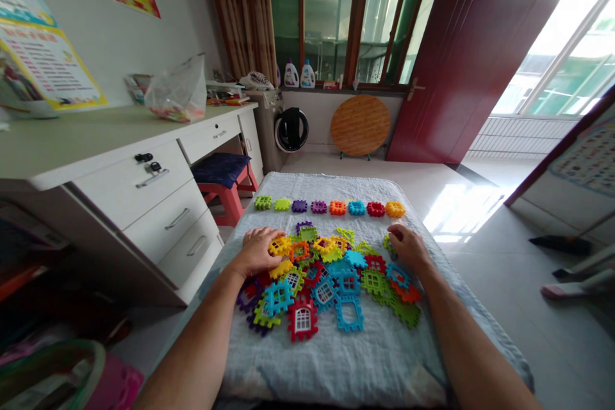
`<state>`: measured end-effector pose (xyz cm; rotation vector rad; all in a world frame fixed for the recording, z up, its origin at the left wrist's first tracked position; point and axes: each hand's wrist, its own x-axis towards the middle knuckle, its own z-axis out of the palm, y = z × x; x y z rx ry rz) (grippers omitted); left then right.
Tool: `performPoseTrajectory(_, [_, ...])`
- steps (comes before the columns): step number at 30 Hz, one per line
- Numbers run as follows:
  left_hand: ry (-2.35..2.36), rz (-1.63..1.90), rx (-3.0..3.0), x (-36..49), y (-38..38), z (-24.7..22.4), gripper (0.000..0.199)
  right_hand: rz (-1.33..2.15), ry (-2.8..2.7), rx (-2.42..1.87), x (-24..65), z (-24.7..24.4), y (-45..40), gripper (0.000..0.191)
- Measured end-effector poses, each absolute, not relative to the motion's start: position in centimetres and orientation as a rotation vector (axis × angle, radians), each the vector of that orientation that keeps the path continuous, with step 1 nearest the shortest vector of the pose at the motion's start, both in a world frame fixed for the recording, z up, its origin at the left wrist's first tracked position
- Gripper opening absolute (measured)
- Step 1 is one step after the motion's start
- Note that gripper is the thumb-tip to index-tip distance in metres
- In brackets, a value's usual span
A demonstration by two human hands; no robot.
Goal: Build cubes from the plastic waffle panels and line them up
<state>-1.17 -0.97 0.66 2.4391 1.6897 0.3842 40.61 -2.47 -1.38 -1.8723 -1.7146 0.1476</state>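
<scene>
A heap of flat, notched plastic pieces (324, 293) in several colours lies on the cloth-covered table. At its left edge rests my left hand (261, 251), its fingers over and against a yellow piece (280, 245). My right hand (406, 245) is at the heap's right edge, fingers curled beside a green piece (388, 245) that it partly hides; its grip is unclear. Beyond the heap runs a row of small block shapes, from a green one (263, 203) at the left to an orange-yellow one (395, 209) at the right. A red piece with a white window (302, 319) lies nearest me.
The table's light cloth (331, 368) has creases. To the left stand a white desk (120, 141) with drawers and a pink stool (228, 198) with a dark cushion. A washing machine (271, 122), a round wooden board (360, 125) and a red door (461, 57) are farther back.
</scene>
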Motion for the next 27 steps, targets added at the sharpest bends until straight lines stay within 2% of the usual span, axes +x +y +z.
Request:
performPoseTrajectory(7, [1.571, 0.604, 2.442, -0.9, -0.5, 0.5, 0.041, 0.141, -1.708, -1.869, 40.5, -1.2, -2.6, 0.03])
performPoseTrajectory(14, [1.392, 0.981, 2.341, 0.1, -0.9, 1.0, 0.046, 0.159, -1.715, -1.877, 40.7, -1.4, -2.5, 0.03])
performPoseTrajectory(24, [1.253, 1.131, 2.094, 0.8, -0.9, 0.6, 0.047, 0.142, -1.723, -1.867, 40.6, -1.4, -2.6, 0.031])
performPoseTrajectory(27, [1.257, 1.199, 1.969, 0.4, -1.1, 1.2, 0.054, 0.145, -1.721, -1.865, 40.6, -1.4, -2.6, 0.031])
